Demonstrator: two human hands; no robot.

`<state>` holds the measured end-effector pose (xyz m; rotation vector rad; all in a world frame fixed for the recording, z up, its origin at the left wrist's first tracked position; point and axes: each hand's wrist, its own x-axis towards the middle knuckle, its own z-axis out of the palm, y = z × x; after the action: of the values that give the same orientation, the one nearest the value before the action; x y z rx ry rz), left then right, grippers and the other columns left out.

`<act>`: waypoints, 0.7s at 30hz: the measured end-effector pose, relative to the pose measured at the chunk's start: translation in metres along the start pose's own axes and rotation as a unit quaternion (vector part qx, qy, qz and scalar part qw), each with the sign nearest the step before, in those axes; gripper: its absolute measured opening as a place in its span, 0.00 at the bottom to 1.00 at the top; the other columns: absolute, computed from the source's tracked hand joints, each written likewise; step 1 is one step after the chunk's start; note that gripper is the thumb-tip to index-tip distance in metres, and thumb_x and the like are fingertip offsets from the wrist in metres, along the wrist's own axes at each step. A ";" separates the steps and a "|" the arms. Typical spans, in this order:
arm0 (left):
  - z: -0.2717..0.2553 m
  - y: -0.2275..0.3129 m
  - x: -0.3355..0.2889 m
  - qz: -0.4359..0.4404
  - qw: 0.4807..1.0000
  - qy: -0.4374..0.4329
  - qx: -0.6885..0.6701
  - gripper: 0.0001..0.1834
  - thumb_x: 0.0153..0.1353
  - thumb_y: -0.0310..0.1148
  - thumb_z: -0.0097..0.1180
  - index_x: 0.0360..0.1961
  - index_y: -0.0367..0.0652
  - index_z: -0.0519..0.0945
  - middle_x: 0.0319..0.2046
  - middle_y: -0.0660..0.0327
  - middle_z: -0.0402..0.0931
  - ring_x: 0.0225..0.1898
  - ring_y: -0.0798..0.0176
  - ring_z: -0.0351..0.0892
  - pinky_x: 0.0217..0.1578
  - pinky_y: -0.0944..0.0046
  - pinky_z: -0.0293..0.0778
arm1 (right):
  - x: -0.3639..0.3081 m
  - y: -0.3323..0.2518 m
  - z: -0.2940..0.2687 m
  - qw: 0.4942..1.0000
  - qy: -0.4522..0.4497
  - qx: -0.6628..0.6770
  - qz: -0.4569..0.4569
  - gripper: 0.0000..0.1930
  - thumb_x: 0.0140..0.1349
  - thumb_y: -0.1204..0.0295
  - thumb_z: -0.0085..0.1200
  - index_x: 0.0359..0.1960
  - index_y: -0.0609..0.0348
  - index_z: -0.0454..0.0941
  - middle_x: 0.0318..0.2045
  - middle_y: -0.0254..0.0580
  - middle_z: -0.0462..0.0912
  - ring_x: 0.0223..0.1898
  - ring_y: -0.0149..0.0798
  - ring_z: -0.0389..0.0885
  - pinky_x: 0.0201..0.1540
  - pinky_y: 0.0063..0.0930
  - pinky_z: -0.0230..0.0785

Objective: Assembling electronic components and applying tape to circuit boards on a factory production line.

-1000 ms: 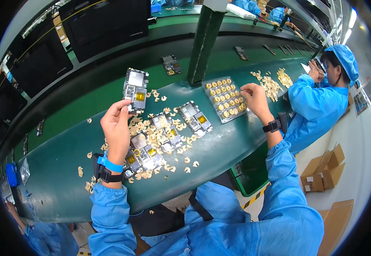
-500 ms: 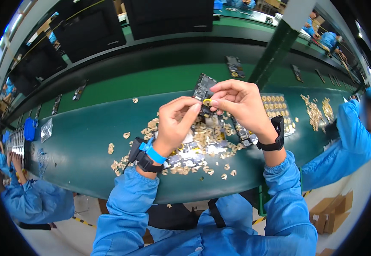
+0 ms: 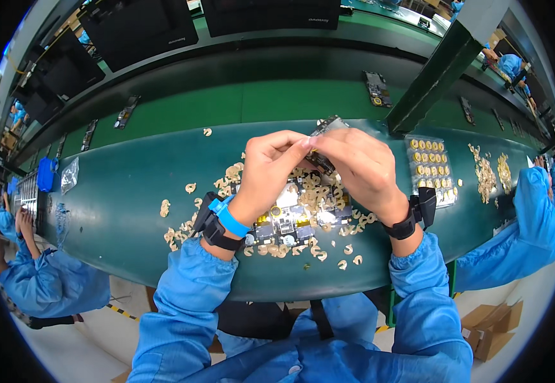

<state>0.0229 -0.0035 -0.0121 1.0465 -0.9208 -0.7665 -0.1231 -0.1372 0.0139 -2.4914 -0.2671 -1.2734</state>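
Observation:
In front of me, above the table, a dark circuit board (image 3: pixel 321 162) is held tilted between both hands. My left hand (image 3: pixel 268 169) is closed on its left edge, thumb and forefinger pinched. Curled over the upper right part of the board is my right hand (image 3: pixel 363 167), its fingertips meeting the left thumb; the fingers hide much of the board. Under the hands lie several more circuit boards (image 3: pixel 287 228). Tan C-shaped pieces (image 3: pixel 319 195) are heaped on and around them. No yellow round part shows in my fingers now.
A clear plastic tray (image 3: pixel 425 138) of yellow round parts lies right of my right hand. Further right are piles of tan pieces (image 3: pixel 483 175). Boards (image 3: pixel 377 89) sit on the green belt (image 3: pixel 277 102) beyond. A green post (image 3: pixel 434 73) rises behind the table. Co-workers sit on both sides.
The yellow round part pinched in my right fingers is now hidden from view. My right hand has turned over and closed onto the board, which is tilted more.

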 end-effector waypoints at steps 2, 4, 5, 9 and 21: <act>-0.003 -0.004 0.000 0.005 1.000 0.005 0.012 0.10 0.73 0.29 0.60 0.44 0.30 0.86 0.38 0.60 0.87 0.39 0.72 0.83 0.40 0.68 0.81 | 0.000 0.001 0.003 0.999 0.043 -0.006 0.026 0.14 0.56 0.84 0.64 0.45 0.62 0.85 0.37 0.46 0.85 0.39 0.49 0.85 0.42 0.36 0.78; -0.002 -0.002 -0.001 0.024 0.997 0.055 0.039 0.11 0.72 0.32 0.61 0.43 0.31 0.87 0.36 0.61 0.87 0.37 0.74 0.82 0.39 0.71 0.78 | 0.002 -0.005 0.000 0.996 0.037 0.006 0.078 0.12 0.56 0.82 0.65 0.43 0.62 0.85 0.36 0.45 0.85 0.39 0.48 0.83 0.43 0.36 0.77; -0.002 -0.001 -0.002 0.024 0.997 0.055 0.040 0.11 0.72 0.32 0.61 0.43 0.31 0.87 0.36 0.61 0.87 0.37 0.74 0.82 0.39 0.71 0.78 | 0.003 -0.007 -0.001 0.991 0.030 0.016 0.131 0.10 0.57 0.80 0.66 0.41 0.63 0.85 0.36 0.45 0.85 0.39 0.47 0.82 0.43 0.36 0.76; 0.003 -0.003 -0.003 0.036 0.996 0.052 0.065 0.11 0.72 0.31 0.62 0.43 0.31 0.87 0.36 0.62 0.86 0.36 0.75 0.79 0.39 0.73 0.75 | -0.006 0.001 0.003 0.982 0.025 0.074 0.172 0.06 0.59 0.77 0.67 0.37 0.64 0.86 0.35 0.44 0.85 0.37 0.44 0.80 0.42 0.35 0.73; 0.008 -0.009 -0.003 0.054 0.991 0.071 0.097 0.09 0.71 0.28 0.62 0.43 0.31 0.86 0.36 0.62 0.86 0.36 0.76 0.80 0.37 0.72 0.76 | -0.006 -0.006 0.003 0.958 0.003 0.133 0.254 0.03 0.58 0.79 0.64 0.34 0.64 0.84 0.31 0.40 0.84 0.33 0.35 0.80 0.37 0.27 0.70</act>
<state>0.0132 -0.0070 -0.0195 1.1948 -0.9335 -0.5139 -0.1269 -0.1307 0.0086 -2.1320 0.1873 -0.9570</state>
